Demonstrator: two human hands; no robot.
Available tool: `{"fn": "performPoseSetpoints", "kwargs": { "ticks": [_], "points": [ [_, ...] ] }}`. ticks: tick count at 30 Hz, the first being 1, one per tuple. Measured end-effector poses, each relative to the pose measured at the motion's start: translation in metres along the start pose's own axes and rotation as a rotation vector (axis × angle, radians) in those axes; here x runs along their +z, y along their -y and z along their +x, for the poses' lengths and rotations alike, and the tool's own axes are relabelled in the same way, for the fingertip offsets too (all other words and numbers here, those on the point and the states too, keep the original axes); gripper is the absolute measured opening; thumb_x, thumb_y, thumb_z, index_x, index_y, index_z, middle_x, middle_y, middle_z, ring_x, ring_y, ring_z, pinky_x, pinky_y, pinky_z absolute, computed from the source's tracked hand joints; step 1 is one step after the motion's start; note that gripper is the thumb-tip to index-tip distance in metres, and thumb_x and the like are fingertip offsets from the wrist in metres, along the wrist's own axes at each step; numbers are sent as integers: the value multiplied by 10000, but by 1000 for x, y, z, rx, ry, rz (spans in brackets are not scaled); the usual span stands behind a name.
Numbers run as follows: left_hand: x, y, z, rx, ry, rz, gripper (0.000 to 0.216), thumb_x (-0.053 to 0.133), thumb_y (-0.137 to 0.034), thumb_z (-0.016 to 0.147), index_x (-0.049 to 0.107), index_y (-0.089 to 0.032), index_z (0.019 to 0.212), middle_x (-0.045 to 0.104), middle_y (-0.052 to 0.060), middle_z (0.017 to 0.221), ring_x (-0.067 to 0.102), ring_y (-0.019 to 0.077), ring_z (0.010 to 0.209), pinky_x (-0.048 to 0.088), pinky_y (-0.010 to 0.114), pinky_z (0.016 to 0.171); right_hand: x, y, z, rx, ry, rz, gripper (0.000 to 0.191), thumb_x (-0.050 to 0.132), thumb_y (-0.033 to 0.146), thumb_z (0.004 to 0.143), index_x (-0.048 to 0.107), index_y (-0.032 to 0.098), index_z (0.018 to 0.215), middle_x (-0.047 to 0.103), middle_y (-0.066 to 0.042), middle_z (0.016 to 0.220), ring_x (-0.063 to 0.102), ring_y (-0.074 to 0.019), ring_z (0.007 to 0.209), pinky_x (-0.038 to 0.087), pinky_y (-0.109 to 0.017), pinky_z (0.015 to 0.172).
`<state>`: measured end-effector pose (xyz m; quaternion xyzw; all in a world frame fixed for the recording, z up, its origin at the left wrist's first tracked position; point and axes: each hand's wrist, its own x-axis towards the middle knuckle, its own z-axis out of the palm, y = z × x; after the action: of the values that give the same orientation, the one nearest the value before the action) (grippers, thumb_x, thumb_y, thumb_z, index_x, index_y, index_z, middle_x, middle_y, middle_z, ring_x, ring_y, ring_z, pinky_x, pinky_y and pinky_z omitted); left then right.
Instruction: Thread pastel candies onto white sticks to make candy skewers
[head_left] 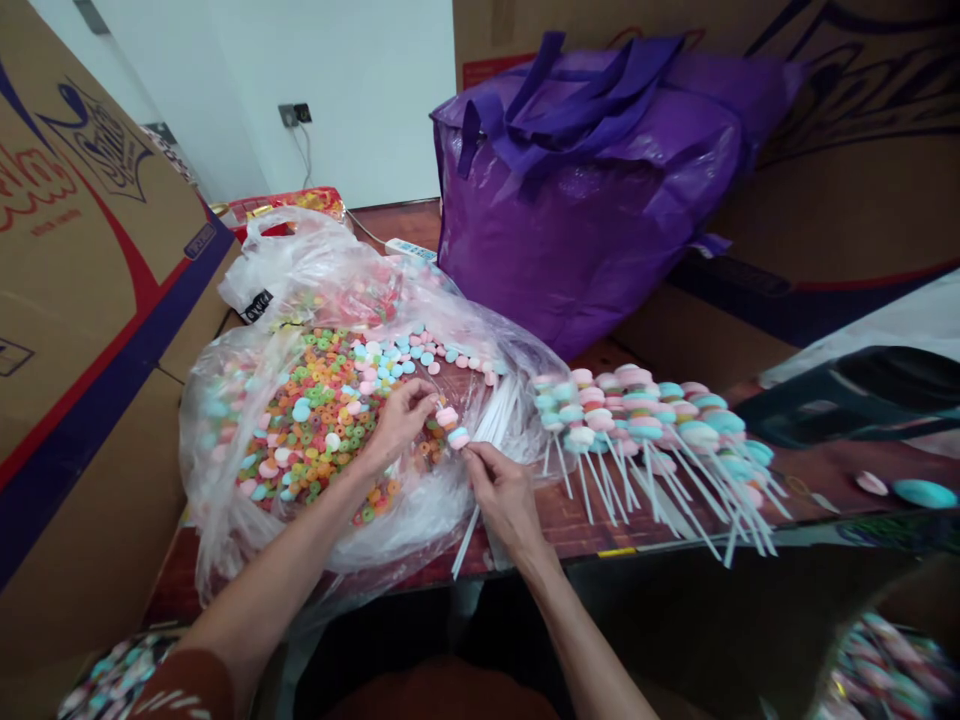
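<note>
A short candy skewer point(452, 428) with pink, white and blue sweets and an orange ring slants between my hands, above the edge of the plastic bag. My right hand point(506, 495) pinches its lower end; the stick there is mostly hidden by the fingers. At the upper end, the thumb and fingers of my left hand point(403, 420) are closed in a pinch at the tip. Under my left hand, the open clear plastic bag point(217, 420) holds coloured candy rings point(330, 370) and round pastel sweets point(409, 350). Loose white sticks point(495, 410) lie beside my right hand.
Several filled candy skewers point(637, 415) are piled at the right on the dark red table point(585, 545). A purple bag point(577, 220) stands behind. Large cardboard boxes point(90, 300) flank the table. Loose sweets point(924, 493) lie near its right edge.
</note>
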<state>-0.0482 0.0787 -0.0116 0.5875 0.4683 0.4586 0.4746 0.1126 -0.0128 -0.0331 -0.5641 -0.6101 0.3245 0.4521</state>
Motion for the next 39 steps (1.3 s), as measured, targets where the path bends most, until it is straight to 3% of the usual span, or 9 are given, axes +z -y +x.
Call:
{"fn": "performPoseSetpoints", "kwargs": {
  "ticks": [11, 16, 24, 32, 39],
  "points": [
    [3, -4, -6, 9, 23, -155, 136, 671, -270, 810, 590, -161, 811, 589, -18, 736, 541, 97, 681, 427, 211, 643, 0, -4, 0, 52, 32, 45, 303, 491, 390, 939, 683, 164, 875, 480, 36, 619, 442, -123, 573, 341, -232, 555],
    [4, -2, -7, -19, 80, -186, 216, 744, -318, 766, 604, -153, 777, 616, -16, 724, 563, 90, 672, 436, 206, 640, 3, 2, 0, 21, -47, -15, 286, 475, 364, 947, 630, 180, 792, 438, 48, 595, 408, -115, 546, 324, -237, 556],
    [0, -4, -5, -185, -98, -401, 389, 817, -423, 693, 608, -164, 894, 710, 14, 763, 617, 112, 637, 468, 229, 611, 3, 2, -1, -37, -5, 57, 277, 483, 364, 963, 636, 183, 819, 433, 53, 608, 407, -109, 548, 323, -227, 545],
    [-2, -6, -8, -127, -5, -257, 351, 714, -461, 813, 700, -141, 956, 767, 72, 893, 658, 151, 744, 488, 243, 670, 3, 3, 1, -24, 35, -7, 292, 477, 357, 956, 672, 171, 843, 484, 43, 609, 410, -104, 539, 307, -224, 533],
    [-10, -8, -8, -164, 62, -326, 357, 813, -388, 722, 703, -134, 947, 772, 86, 910, 703, 182, 827, 521, 286, 772, 2, 3, 0, -43, 26, -38, 288, 467, 354, 962, 636, 186, 801, 458, 51, 592, 405, -103, 531, 306, -224, 537]
  ]
}}
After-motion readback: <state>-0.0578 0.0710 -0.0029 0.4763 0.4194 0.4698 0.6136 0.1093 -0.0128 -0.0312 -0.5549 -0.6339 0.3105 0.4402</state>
